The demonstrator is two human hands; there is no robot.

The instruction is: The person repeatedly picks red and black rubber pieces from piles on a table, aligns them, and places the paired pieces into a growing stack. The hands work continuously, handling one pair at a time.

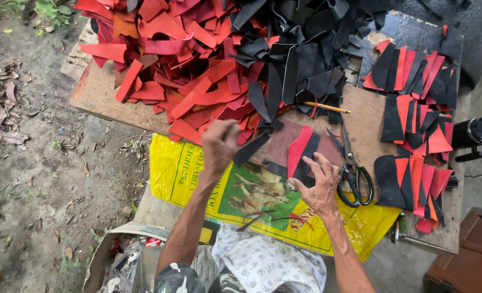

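**Pressing a red-and-black pair flat on the desk**

Holding down a red strip (pixel 298 147) and a black strip (pixel 307 157) laid side by side and touching, the right hand (pixel 321 184) spreads its fingers wide, fingertips on the lower ends of the two pieces; it grips nothing, only presses. Both strips lie on a dark red sheet (pixel 284 142) near the front middle of the desk (pixel 97 92).

The left hand (pixel 220 144) hangs just to the left, curled into a loose fist above the edge of the scrap heap. It seems to pinch a thin dark piece (pixel 251 149) that trails toward the sheet, though I cannot tell how firmly.

Judging by this, the step in hand looks like matching and aligning one red and one black cut before they join a stack. The next move would call for keeping the edges flush while the pair is lifted or trimmed.

Scissors (pixel 353 173) rest just right of the pressing hand, blades pointing away. A pencil (pixel 326 107) lies beyond the sheet. Sorted red-and-black stacks (pixel 414 114) fill the right side, and a big heap of red scraps (pixel 170 54) and black scraps (pixel 300 49) covers the far half. A yellow printed sack (pixel 197 179) hangs under the front edge.
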